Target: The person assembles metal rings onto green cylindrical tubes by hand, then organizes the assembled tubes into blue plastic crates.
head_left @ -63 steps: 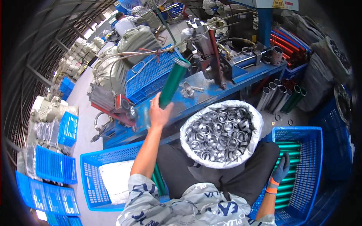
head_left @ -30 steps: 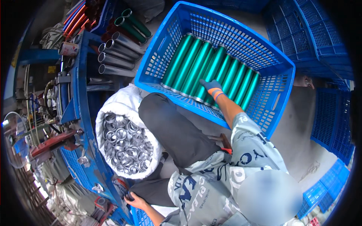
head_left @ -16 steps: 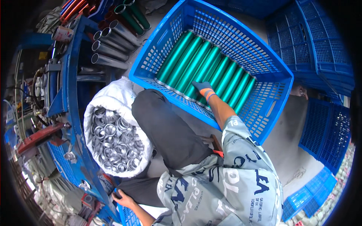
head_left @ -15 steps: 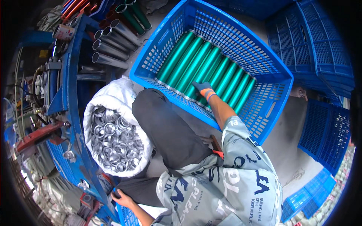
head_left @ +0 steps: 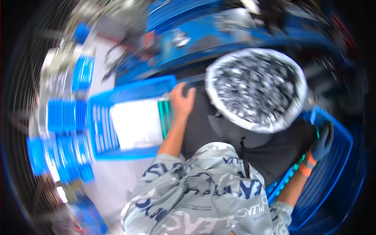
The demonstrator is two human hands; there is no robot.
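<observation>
Reaching down to the person's left, the bare left hand [head_left: 182, 102] rested at the right-hand edge of a blue plastic crate [head_left: 102, 129], its fingers [head_left: 190, 94] loosely spread and curled over the ends of some green tubes [head_left: 165, 117] that stood packed along that edge. Whether the fingers actually gripped a tube could not be told through the motion blur. A white sheet [head_left: 135, 124] covered most of the crate's inside, just beside the tubes.

On the other side, the right hand [head_left: 323, 140], in a dark glove with an orange wristband, hung over the rim of a second blue crate [head_left: 333, 172] at the person's right. Its fingers were bent, but the blur hid what they closed on, if anything; a hint of green showed just beside the glove.

Between the two arms, a white sack [head_left: 256, 88] sat against the dark trousers, its mouth rolled open and filled with shiny metal rings. Beyond it ran a blue work surface [head_left: 235, 35], too smeared to read in detail. More blue crates [head_left: 62, 145] were stacked on the floor at far left.
</observation>
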